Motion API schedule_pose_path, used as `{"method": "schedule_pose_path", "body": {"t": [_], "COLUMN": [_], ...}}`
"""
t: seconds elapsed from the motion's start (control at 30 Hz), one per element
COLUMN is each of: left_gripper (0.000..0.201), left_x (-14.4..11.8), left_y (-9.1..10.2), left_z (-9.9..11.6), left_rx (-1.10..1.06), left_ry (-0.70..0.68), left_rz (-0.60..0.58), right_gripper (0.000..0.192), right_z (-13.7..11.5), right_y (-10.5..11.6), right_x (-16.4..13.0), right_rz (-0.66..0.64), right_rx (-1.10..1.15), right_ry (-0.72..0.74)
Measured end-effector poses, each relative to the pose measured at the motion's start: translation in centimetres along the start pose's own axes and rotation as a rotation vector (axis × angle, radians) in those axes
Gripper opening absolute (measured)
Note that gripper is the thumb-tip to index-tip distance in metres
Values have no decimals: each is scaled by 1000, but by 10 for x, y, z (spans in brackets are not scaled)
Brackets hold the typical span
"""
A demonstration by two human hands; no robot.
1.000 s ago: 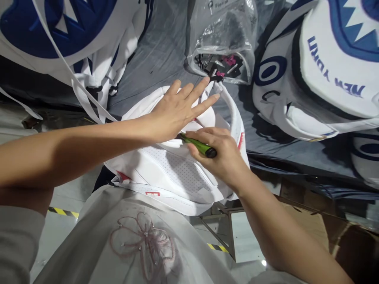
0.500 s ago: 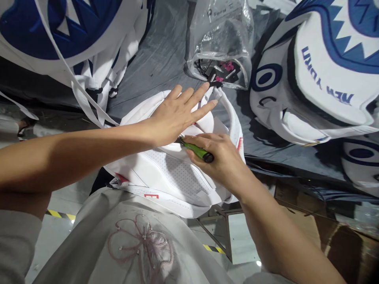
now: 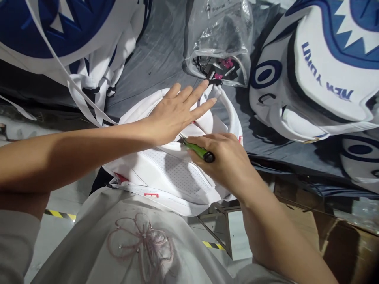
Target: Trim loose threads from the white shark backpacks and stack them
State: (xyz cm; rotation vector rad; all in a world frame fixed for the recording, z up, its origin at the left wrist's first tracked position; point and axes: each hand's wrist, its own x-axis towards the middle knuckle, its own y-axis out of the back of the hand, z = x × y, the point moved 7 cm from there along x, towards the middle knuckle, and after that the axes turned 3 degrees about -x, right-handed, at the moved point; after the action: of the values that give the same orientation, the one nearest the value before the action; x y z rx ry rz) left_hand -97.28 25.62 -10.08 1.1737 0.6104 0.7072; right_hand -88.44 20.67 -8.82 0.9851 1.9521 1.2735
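A bag-making workshop or factory floor: a bench [image 3: 166, 51] draped in grey sheeting carries several identical white-and-blue backpacks [image 3: 319, 75], a clear plastic bag of small fittings [image 3: 220, 43], and yellow-black hazard tape [image 3: 60, 215] marks the concrete floor below.

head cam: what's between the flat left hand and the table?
The white backpack. The left hand lies flat on its upper part, so the bag separates the palm from the grey table cover.
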Motion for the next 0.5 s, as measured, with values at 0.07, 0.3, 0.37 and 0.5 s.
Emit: {"method": "schedule_pose_path", "body": {"t": [0.07,0.3,0.37,0.5], "left_gripper": [97,92,93,94], "left_x": [0,-4,-6,-7], "left_y": [-1,2,4,6], "left_z": [-1,-3,-2,3], "left_rx": [15,188,233,270], "left_ry": [-8,-22,-18,2], "left_rz": [-6,10,0,-26], "right_gripper": [16,19,20,19], "right_z": [-1,0,1,-2], "right_y": [-1,-3,-7,-9], "right_x": [1,-2,-3,-6], "right_rz": [-3,63,81,182], "right_rx": [16,71,130,134], "right_ry": [8,-11,-28,-19]}}
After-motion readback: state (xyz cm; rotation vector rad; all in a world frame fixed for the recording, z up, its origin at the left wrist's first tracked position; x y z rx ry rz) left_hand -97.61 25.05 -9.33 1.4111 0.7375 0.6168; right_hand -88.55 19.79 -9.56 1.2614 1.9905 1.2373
